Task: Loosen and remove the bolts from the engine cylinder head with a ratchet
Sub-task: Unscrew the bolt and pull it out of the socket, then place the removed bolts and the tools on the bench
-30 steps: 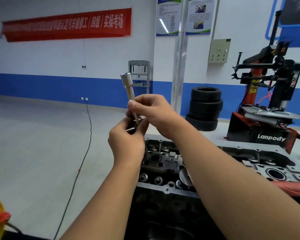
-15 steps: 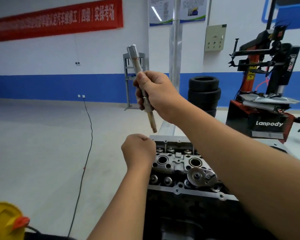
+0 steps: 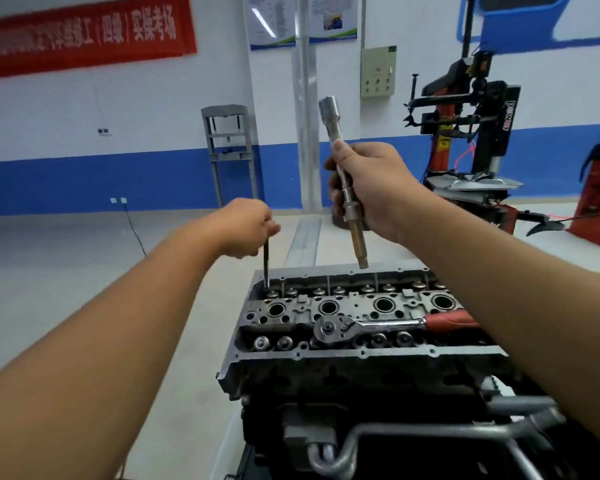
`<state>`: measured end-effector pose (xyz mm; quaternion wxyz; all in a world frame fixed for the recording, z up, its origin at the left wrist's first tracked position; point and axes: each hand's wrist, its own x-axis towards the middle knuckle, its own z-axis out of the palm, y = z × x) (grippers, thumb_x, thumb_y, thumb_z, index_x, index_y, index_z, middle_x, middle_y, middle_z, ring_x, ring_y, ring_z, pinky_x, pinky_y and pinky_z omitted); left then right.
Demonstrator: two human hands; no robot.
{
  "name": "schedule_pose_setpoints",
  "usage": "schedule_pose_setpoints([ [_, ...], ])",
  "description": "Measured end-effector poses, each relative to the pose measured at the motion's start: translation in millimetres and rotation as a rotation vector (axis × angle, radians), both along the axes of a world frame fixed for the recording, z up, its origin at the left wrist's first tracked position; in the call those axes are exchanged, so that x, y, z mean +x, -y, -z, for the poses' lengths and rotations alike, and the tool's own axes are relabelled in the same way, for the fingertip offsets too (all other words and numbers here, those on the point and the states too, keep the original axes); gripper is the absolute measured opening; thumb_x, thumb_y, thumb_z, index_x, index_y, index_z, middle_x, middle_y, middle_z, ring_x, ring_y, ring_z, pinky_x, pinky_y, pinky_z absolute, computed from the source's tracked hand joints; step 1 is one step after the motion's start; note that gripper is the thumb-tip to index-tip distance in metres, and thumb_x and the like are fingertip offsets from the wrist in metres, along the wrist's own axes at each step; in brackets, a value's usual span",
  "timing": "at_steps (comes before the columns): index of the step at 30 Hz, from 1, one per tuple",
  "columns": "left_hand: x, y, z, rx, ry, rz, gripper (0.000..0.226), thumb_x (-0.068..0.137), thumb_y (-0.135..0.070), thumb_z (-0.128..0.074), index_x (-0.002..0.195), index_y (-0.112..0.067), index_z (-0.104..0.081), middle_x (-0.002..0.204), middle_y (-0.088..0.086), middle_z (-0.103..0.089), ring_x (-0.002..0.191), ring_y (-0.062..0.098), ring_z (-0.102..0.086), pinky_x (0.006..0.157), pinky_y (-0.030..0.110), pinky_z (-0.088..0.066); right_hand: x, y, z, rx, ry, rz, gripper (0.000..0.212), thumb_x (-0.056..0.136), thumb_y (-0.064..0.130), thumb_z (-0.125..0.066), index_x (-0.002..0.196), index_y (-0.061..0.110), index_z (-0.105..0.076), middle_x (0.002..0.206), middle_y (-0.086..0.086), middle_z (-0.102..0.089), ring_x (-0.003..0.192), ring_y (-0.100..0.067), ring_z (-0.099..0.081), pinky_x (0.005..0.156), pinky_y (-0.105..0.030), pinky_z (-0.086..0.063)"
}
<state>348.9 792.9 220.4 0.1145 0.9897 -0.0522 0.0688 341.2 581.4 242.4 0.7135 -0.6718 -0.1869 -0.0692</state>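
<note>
My left hand [image 3: 246,226] is out over the far-left corner of the cylinder head [image 3: 354,320], fingers curled down and pinching the top of a long, thin bolt [image 3: 266,263]. The bolt stands upright; its lower end sits at a hole in the far-left corner of the head, near the back row of valve springs. How deep it sits I cannot tell.

My right hand [image 3: 374,188] is raised above the middle of the head, fist wrapped around a socket extension bar [image 3: 343,181]. The bar is tilted, its wider socket end up and leaning left, its narrower brass-coloured tip pointing down toward the rear edge of the head without touching it.

The ratchet [image 3: 378,325] lies flat along the top of the head, round drive end toward the centre, red handle running right and passing under my right forearm. Neither hand touches it.

The head shows four large round bores in a row, with smaller valve parts in front and behind. It rests on the dark engine block [image 3: 343,386].

Background: a tyre changer [image 3: 465,133] at right, a red banner [image 3: 84,36] on the white-and-blue wall, a grey metal stand [image 3: 227,147] on the floor, and a black cable [image 3: 136,233] trailing from a wall socket.
</note>
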Motion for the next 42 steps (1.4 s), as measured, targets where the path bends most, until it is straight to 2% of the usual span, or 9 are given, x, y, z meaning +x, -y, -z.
schedule_pose_setpoints([
  [7,-46.4,169.7,-27.9,-0.791,0.079,0.485,0.036,0.111,-0.041,-0.043,0.093,-0.012,-0.055,0.073,0.012,-0.075,0.057,0.026,-0.072,0.041,0.024,-0.041,-65.1,103.7,3.4,0.273,-0.091,0.2,0.036,0.11,0.035,-0.048,0.091,0.007,-0.06,0.062,-0.003,-0.056,0.049,-0.016,-0.053,0.048,-0.027,-0.048],
  [12,-90.8,324.2,10.5,-1.072,-0.009,0.609,0.05,0.105,-0.05,-0.051,0.072,-0.014,-0.059,0.06,0.016,-0.064,0.041,0.016,-0.055,0.038,0.021,-0.038,-153.2,229.3,20.5,0.318,-0.102,0.451,0.037,0.11,0.036,-0.05,0.091,0.006,-0.058,0.06,-0.006,-0.056,0.044,-0.016,-0.048,0.045,-0.025,-0.042],
  [14,-114.5,389.5,26.8,-1.138,-0.127,0.661,0.056,0.103,-0.052,-0.054,0.068,-0.011,-0.07,0.059,0.013,-0.065,0.047,0.017,-0.058,0.046,0.029,-0.054,-195.8,276.7,38.2,0.415,-0.131,0.564,0.038,0.11,0.038,-0.048,0.089,0.007,-0.057,0.057,-0.004,-0.053,0.041,-0.014,-0.044,0.041,-0.023,-0.037],
  [16,-140.6,455.7,44.2,-1.083,-0.232,0.686,0.058,0.102,-0.054,-0.055,0.081,-0.003,-0.073,0.071,0.022,-0.068,0.064,0.025,-0.061,0.066,0.046,-0.058,-237.7,320.2,63.7,0.568,-0.186,0.689,0.039,0.11,0.041,-0.046,0.089,0.009,-0.055,0.057,-0.002,-0.049,0.04,-0.013,-0.041,0.042,-0.021,-0.034],
  [20,-212.4,581.5,73.4,-0.805,-0.361,0.792,0.033,0.106,-0.033,-0.057,0.092,-0.008,-0.074,0.07,0.005,-0.061,0.056,0.018,-0.045,0.053,0.028,-0.03,-319.2,406.4,126.5,0.828,-0.297,0.97,0.041,0.107,0.047,-0.049,0.095,0.01,-0.061,0.062,-0.001,-0.054,0.043,-0.012,-0.044,0.043,-0.022,-0.038],
  [25,-310.5,698.6,106.3,-0.514,-0.542,0.936,0.021,0.101,-0.018,-0.064,0.108,-0.001,-0.074,0.078,0.006,-0.065,0.064,0.015,-0.054,0.052,0.023,-0.042,-402.0,501.8,169.9,1.025,-0.284,1.28,0.04,0.106,0.047,-0.051,0.102,0.01,-0.066,0.071,-0.001,-0.06,0.051,-0.012,-0.049,0.05,-0.024,-0.043],
  [32,-353.8,799.2,168.3,-0.536,-0.574,0.741,0.024,0.096,-0.02,-0.074,0.096,0.003,-0.068,0.097,0.02,-0.073,0.065,0.028,-0.065,0.047,0.028,-0.047,-491.7,620.3,194.2,0.836,-0.304,1.529,0.012,0.105,0.014,-0.053,0.107,0.005,-0.06,0.089,-0.014,-0.066,0.055,-0.021,-0.06,0.05,-0.033,-0.055],
  [35,-353.7,811.6,191.8,-0.488,-0.54,0.734,0.018,0.097,-0.016,-0.062,0.11,-0.006,-0.07,0.096,0.017,-0.068,0.076,0.029,-0.066,0.048,0.027,-0.038,-510.5,650.2,217.9,0.791,-0.399,1.499,0.008,0.103,0.003,-0.05,0.102,0.001,-0.058,0.095,-0.019,-0.066,0.066,-0.026,-0.068,0.055,-0.038,-0.06],
  [42,-368.7,826.1,220.6,-0.598,-0.509,0.769,0.031,0.092,-0.001,-0.046,0.072,-0.023,-0.051,0.078,-0.002,-0.055,0.065,0.016,-0.048,0.067,0.035,-0.042,-499.4,679.0,255.4,0.8,-0.54,1.44,0.01,0.102,-0.003,-0.047,0.108,-0.007,-0.054,0.104,-0.023,-0.067,0.073,-0.033,-0.075,0.051,-0.041,-0.061],
])
